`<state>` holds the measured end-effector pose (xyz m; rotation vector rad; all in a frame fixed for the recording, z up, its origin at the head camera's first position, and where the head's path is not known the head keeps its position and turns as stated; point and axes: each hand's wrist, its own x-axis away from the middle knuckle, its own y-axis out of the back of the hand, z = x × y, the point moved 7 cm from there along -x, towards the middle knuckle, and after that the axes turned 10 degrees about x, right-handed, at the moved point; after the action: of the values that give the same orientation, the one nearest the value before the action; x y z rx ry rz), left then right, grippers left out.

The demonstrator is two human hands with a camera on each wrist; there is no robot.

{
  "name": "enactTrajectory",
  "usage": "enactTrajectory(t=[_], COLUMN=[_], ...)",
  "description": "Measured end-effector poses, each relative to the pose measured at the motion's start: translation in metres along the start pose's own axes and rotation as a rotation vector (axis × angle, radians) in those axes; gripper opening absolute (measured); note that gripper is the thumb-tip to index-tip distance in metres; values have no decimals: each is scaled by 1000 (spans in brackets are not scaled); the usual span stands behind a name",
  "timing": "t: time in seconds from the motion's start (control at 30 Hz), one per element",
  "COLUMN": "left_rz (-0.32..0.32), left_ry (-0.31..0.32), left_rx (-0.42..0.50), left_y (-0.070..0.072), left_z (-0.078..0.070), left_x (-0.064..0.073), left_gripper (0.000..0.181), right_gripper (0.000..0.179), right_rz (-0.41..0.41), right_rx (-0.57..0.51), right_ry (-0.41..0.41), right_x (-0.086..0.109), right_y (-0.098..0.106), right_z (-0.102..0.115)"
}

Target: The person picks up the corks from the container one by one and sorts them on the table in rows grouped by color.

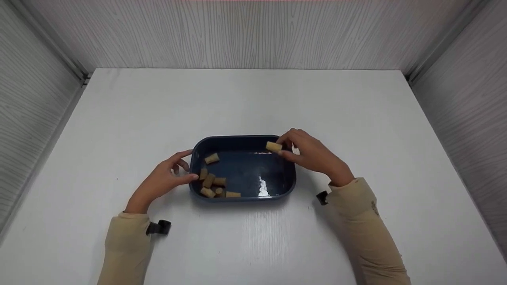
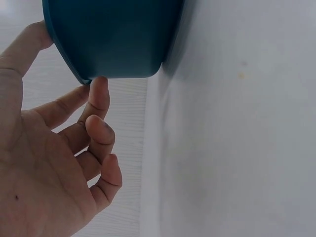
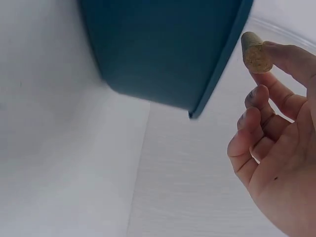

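A dark blue rectangular tub (image 1: 245,199) with rounded corners stands on the white table. Several tapered cork stoppers (image 1: 208,181) lie in its left end, most of them bunched in the near left corner. My left hand (image 1: 168,174) holds the tub's left end, thumb and fingertips at the rim; in the left wrist view its other fingers curl beside the tub wall (image 2: 118,39). Above the far right part of the tub, my right hand (image 1: 311,152) pinches one cork stopper (image 1: 273,147) between thumb and index finger. That cork's grainy end (image 3: 257,59) shows in the right wrist view.
The white table (image 1: 253,245) spreads around the tub on all sides. Grey wood-grain panels (image 1: 253,35) border it at the back and both sides. A black camera mount sits at each wrist, the left one (image 1: 159,227) close above the table.
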<state>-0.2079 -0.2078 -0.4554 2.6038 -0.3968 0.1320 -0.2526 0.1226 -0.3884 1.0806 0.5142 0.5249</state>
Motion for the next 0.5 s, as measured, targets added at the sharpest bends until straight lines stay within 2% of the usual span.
enactTrajectory(t=[0.27,0.5], left_rz=[-4,-8], left_ry=[-2,-1], left_rx=[7,14], left_y=[2,3], left_z=[1,2], left_x=[0,-1], left_gripper=[73,72], right_gripper=[26,30], right_rz=[-43,-86], right_rx=[26,81], right_ry=[-113,-261], right_x=[15,28], right_y=[13,14], right_z=[-27,-51])
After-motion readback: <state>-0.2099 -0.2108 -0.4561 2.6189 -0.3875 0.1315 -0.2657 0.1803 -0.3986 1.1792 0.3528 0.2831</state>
